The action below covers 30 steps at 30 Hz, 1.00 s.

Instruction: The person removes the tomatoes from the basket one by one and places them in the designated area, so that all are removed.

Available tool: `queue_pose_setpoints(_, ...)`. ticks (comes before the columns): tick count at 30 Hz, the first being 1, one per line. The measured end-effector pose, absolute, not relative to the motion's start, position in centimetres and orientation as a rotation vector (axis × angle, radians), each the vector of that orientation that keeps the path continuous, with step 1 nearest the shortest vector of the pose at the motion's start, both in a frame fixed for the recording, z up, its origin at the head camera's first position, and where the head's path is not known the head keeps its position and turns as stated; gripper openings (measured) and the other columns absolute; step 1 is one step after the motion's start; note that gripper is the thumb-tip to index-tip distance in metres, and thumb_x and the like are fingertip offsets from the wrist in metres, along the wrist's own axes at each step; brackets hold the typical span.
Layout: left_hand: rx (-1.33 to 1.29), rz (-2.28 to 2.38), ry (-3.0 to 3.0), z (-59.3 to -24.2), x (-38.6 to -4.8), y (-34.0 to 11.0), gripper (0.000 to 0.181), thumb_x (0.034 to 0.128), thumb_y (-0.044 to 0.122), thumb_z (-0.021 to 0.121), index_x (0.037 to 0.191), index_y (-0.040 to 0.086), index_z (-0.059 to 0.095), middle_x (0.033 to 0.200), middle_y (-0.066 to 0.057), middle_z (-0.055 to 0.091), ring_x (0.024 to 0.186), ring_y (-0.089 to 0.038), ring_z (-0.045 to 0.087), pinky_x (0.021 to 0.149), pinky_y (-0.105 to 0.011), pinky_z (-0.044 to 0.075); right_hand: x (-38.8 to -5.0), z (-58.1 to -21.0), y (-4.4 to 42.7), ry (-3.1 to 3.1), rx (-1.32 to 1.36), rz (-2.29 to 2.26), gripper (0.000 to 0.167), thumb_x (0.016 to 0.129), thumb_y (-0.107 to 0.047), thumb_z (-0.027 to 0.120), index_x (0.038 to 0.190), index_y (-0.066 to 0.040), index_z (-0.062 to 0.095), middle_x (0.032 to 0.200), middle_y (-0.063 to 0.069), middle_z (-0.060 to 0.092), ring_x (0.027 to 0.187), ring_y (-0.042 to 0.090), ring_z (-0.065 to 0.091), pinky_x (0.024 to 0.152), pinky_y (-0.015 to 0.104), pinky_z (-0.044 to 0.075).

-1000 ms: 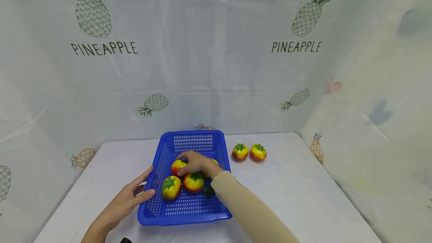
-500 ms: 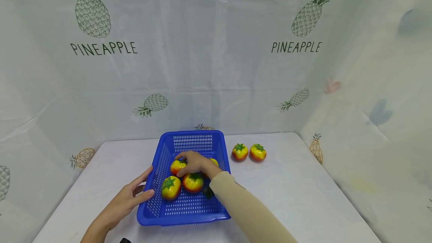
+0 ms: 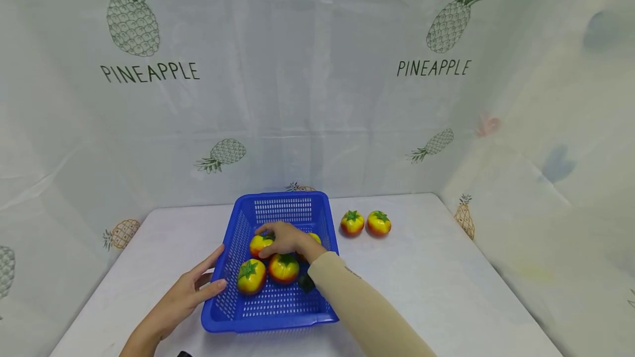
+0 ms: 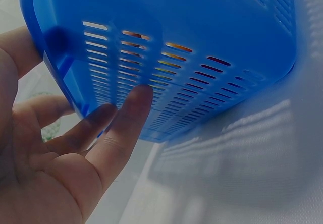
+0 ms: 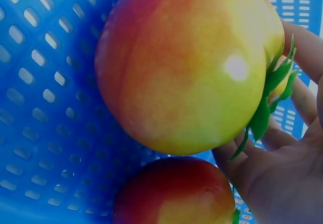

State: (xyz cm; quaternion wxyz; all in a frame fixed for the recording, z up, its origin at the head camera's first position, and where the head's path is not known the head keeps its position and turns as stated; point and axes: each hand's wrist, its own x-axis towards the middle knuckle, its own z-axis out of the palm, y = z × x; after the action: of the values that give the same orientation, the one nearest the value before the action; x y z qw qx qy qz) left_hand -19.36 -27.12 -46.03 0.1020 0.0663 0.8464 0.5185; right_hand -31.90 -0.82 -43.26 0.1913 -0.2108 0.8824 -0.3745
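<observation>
Right hand [image 3: 285, 237]: fruit [image 3: 259, 245] is pinched inside basket [image 3: 270, 325], near its left side | left hand [image 3: 184, 292]: spread, rested against basket | fruit: probably light, stiff, slippery; best gripped round its middle

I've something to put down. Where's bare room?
The table is bare between the sleeve, two loose fruits and its right edge; also between the left hand, basket and left edge. Crowded: the basket's middle, where other fruits cluster by the right hand.
</observation>
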Motion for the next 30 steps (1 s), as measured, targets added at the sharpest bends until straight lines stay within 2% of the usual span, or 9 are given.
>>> queue_pose_setpoints(10, 0.195, 1.550, 2.483, -46.07, -19.47, -27.15, 0.083, 0.1057, 0.036, 0.065, 0.172, 0.021, 0.018, 0.170, -0.029, 0.026, 0.148, -0.057, 0.039, 0.115, -0.067, 0.042, -32.25, -43.61, -0.90, 2.490, -0.600, -1.078, 0.050, 0.087, -0.026, 0.089, 0.134, -0.027, 0.071, 0.132, 0.004, 0.068, 0.106, 0.021, 0.066, 0.099, 0.049, 0.061)
queue_pose_setpoints(19, 0.187, 1.546, 2.482, -46.08, -19.45, -27.15, 0.083, 0.1056, 0.037, 0.065, 0.172, 0.022, 0.018, 0.170, -0.029, 0.026, 0.149, -0.058, 0.037, 0.115, -0.068, 0.041, -32.07, -43.60, -0.91, 2.494, -0.613, -1.023, 0.049, 0.089, -0.028, 0.087, 0.135, -0.023, 0.071, 0.128, 0.004, 0.069, 0.104, 0.020, 0.067, 0.099, 0.047, 0.061)
queue_pose_setpoints(30, 0.179, 1.540, 2.487, -46.27, -19.50, -27.28, 0.084, 0.1051, 0.036, 0.066, 0.172, 0.022, 0.018, 0.170, -0.030, 0.026, 0.148, -0.057, 0.038, 0.113, -0.068, 0.043, -31.98, -43.61, -0.90, 2.472, -0.618, -1.011, 0.045, 0.090, -0.028, 0.086, 0.133, -0.026, 0.072, 0.133, 0.005, 0.068, 0.106, 0.021, 0.066, 0.100, 0.047, 0.060)
